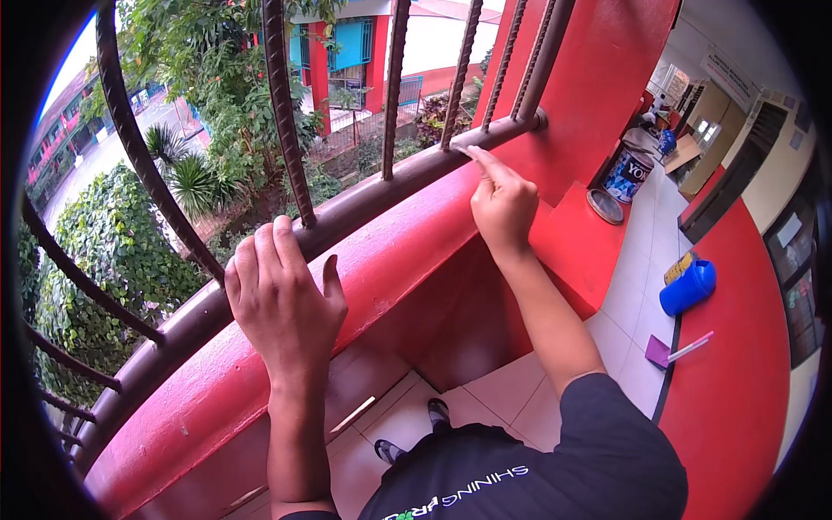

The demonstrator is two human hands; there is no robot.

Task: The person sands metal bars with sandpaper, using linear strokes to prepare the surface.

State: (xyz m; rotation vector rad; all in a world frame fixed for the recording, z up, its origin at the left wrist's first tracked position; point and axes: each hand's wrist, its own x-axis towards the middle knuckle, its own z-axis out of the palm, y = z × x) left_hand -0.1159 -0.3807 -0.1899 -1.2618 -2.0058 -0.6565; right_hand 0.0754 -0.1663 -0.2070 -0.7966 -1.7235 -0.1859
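Note:
A dark brown railing (347, 204) with twisted upright bars runs along a red ledge (407, 227). My left hand (284, 303) is hooked over the lower rail, its fingers curled on top and the thumb sticking out to the side. Farther along, my right hand (503, 198) is closed, with the index finger and thumb tips against the rail near the foot of a bar. Something small and pale shows at those fingertips, too little of it to name.
On the red ledge to the right stand a paint can (626, 176) and a round lid (605, 206). A blue bin (687, 289) and a purple dustpan (659, 351) are on the right. Plants (113, 251) grow beyond the bars. My feet (390, 451) are on the tiles.

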